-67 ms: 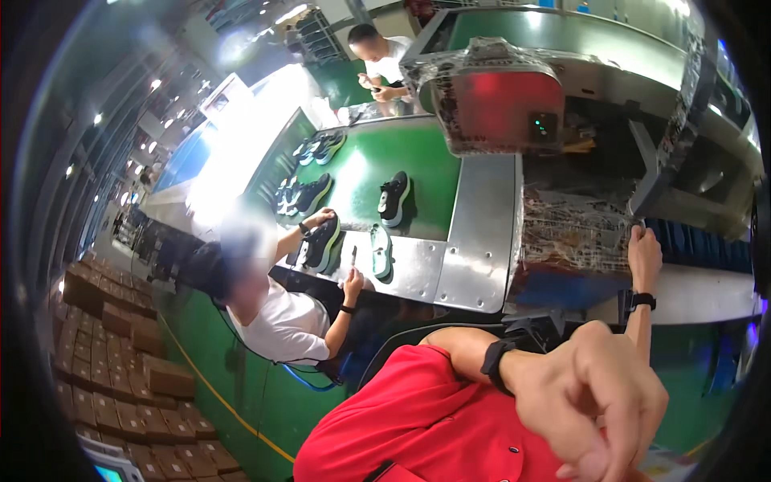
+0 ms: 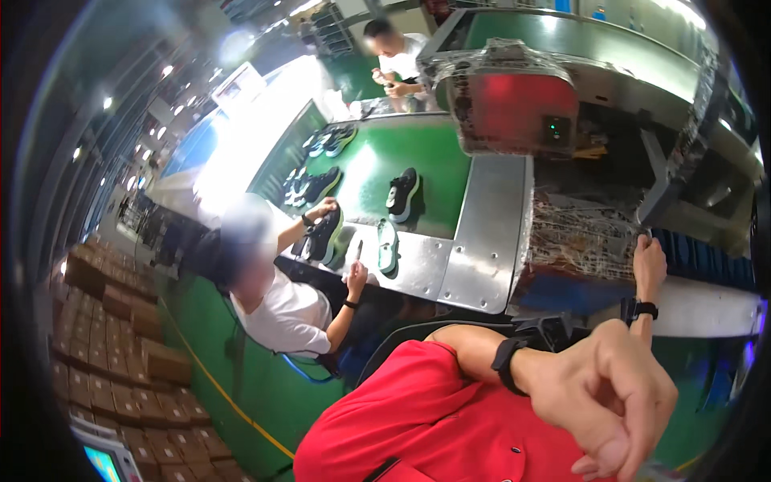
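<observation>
Large and close, my left hand hangs in front of my red shirt, a black band at its wrist. Its fingers curl in loosely, and no object shows in them. Farther right, my right hand reaches to the lower end of a grey metal bar, beside the plastic-wrapped machine front. Its fingers bend at that edge; what they hold, if anything, is hidden. Above the machine sits a red-faced box with a small green-lit display, wrapped in clear plastic.
At left, a co-worker in white holds a dark shoe and a thin tool. Several shoes stand on a green conveyor belt; a pale green shoe lies on its metal edge. Another person works beyond. Cardboard boxes are stacked at far left.
The whole view has shifted slightly, so the conveyor and machine sit a little farther right. My left hand appears a little farther right, still curled; my right hand stays at the machine edge.
</observation>
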Tool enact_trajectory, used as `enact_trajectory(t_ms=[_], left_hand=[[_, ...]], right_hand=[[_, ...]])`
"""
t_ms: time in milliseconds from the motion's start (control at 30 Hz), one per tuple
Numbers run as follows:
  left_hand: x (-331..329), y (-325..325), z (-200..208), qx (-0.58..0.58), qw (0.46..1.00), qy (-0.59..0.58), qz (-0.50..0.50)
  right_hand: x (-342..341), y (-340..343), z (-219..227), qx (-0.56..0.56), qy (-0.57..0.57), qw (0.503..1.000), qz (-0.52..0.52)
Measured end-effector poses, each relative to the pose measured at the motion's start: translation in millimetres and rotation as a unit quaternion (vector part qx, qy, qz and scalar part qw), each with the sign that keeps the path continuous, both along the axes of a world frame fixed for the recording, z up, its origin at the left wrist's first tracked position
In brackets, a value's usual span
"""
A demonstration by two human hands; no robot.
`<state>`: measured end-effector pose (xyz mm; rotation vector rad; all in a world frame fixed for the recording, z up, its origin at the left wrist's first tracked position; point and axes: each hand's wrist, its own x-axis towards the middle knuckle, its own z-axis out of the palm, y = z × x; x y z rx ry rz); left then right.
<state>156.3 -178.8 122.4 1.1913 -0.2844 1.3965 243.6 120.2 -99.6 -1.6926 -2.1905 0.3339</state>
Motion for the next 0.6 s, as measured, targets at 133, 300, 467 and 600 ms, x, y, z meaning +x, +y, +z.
enact_trajectory(t_ms=[133, 300, 467, 600], left_hand=[[35, 25, -18, 0.149, 0.98, -0.127, 0.021], [47, 23, -12, 0.199, 0.974, -0.088, -0.068], [75, 26, -21, 0.165, 0.974, -0.061, -0.146], [84, 50, -37, 0.139, 0.986, 0.027, -0.092]], right_hand=[[-1, 6, -6, 0.018, -0.016, 1.0, 0.01], [4, 13, -9, 0.019, -0.037, 0.999, 0.013], [9, 27, -23, 0.024, -0.049, 0.998, 0.025], [5, 25, -18, 0.005, -0.071, 0.996, 0.048]])
